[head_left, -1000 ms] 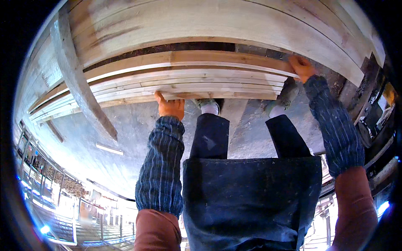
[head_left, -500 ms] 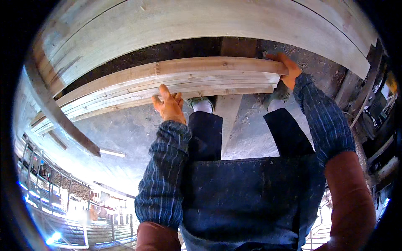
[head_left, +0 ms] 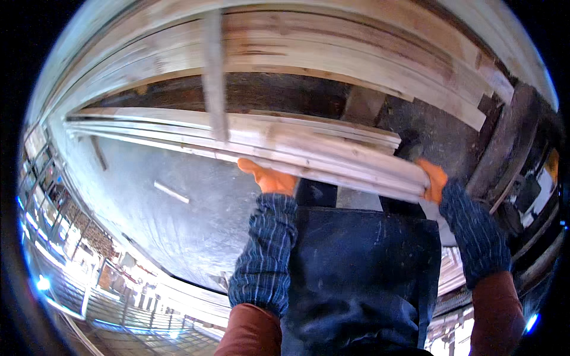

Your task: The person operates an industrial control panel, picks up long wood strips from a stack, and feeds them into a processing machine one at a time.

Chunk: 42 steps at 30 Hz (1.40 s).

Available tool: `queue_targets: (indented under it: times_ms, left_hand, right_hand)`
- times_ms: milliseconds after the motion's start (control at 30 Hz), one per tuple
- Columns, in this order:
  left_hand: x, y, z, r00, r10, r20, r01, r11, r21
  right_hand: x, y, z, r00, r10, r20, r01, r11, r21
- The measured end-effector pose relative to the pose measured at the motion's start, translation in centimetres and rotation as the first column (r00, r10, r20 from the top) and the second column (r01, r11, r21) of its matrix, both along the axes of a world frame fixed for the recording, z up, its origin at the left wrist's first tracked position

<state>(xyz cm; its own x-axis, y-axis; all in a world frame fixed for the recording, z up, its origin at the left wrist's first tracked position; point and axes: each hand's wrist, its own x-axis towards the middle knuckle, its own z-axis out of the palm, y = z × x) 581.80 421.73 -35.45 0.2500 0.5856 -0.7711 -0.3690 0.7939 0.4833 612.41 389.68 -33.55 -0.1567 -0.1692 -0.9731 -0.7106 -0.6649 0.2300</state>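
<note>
A stack of several long pale wooden boards [head_left: 350, 159] is lifted off the floor at its right part, in front of my dark apron. My right hand [head_left: 433, 180] is closed round the right end of the stack. Under the near edge, about mid-length, my left hand [head_left: 274, 179] grips the boards; its thumb lies along the edge and its other fingers are hidden beneath. Just behind the held boards lies another pale board [head_left: 380, 136], partly covered by them. Dark striped sleeve covers reach to both wrists.
A wide bank of long planks [head_left: 332, 44] runs across beyond the held boards. An upright wooden bar [head_left: 214, 77] stands between, crossing in front of the boards. A small wood strip [head_left: 171, 192] lies on the grey floor [head_left: 142, 219]. Dark timbers [head_left: 513, 133] are at the right.
The boards' right end has been raised and drawn toward me. My left hand, open beside the boards before, now grips their near edge. My right hand has come nearer with the end; the view has shifted.
</note>
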Motion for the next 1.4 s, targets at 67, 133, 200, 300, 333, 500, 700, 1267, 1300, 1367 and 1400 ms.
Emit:
queue_targets:
  times_ms: [67, 133, 200, 300, 333, 500, 700, 1267, 1300, 1367, 1400]
  left_hand:
    - [0.4, -0.1, 3.1, 0.997, 0.004, 0.081, -0.007, 1.0, 0.03]
    - [-0.7, 0.5, 7.9, 0.994, 0.023, 0.108, -0.026, 0.999, 0.025]
    - [-1.8, 1.8, 12.1, 0.958, 0.145, 0.247, -0.148, 0.989, -0.004]
    - [0.7, 4.1, 17.8, 0.988, 0.157, 0.015, -0.157, 0.984, 0.081]
    - [0.8, 5.2, 20.2, 0.981, 0.15, -0.125, -0.133, 0.982, 0.132]
    - [2.4, 6.9, 30.1, 0.968, 0.24, -0.068, -0.245, 0.966, -0.079]
    - [0.3, 9.7, 38.5, 0.848, 0.333, 0.413, -0.292, 0.943, -0.161]
    - [3.7, -3.5, 44.3, 0.627, 0.005, 0.779, 0.221, 0.958, -0.184]
    - [4.7, -4.4, 44.5, 0.592, 0.025, 0.805, 0.239, 0.949, -0.205]
    - [3.9, -3.3, 45.4, 0.67, -0.271, 0.691, 0.503, 0.851, -0.154]
    - [3.7, -2.3, 46.0, 0.664, -0.418, 0.621, 0.621, 0.77, -0.146]
  right_hand:
    - [0.7, -2.1, 4.4, 0.989, -0.094, -0.114, 0.112, 0.98, 0.165]
    - [0.1, 1.9, 11.8, 0.985, -0.169, -0.022, 0.167, 0.983, -0.074]
    - [0.8, 1.3, 16.8, 0.988, -0.063, -0.14, 0.072, 0.996, 0.06]
    - [2.4, 4.5, 24.8, 0.846, 0.533, 0.021, -0.466, 0.719, 0.515]
    - [2.9, 7.0, 28.3, 0.575, 0.73, 0.37, -0.748, 0.284, 0.6]
    - [3.8, 7.2, 37.2, 0.375, 0.828, 0.417, -0.855, 0.136, 0.5]
    - [3.5, 8.7, 46.3, 0.293, 0.78, 0.552, -0.876, -0.013, 0.482]
    - [-16.1, 49.5, 50.8, 0.241, 0.583, 0.775, -0.872, -0.219, 0.437]
    - [-16.2, 49.4, 50.6, 0.234, 0.587, 0.775, -0.872, -0.227, 0.435]
    - [-15.8, 47.6, 49.9, 0.212, 0.604, 0.769, -0.874, -0.236, 0.426]
    - [-15.3, 46.1, 50.0, 0.191, 0.593, 0.782, -0.894, -0.224, 0.389]
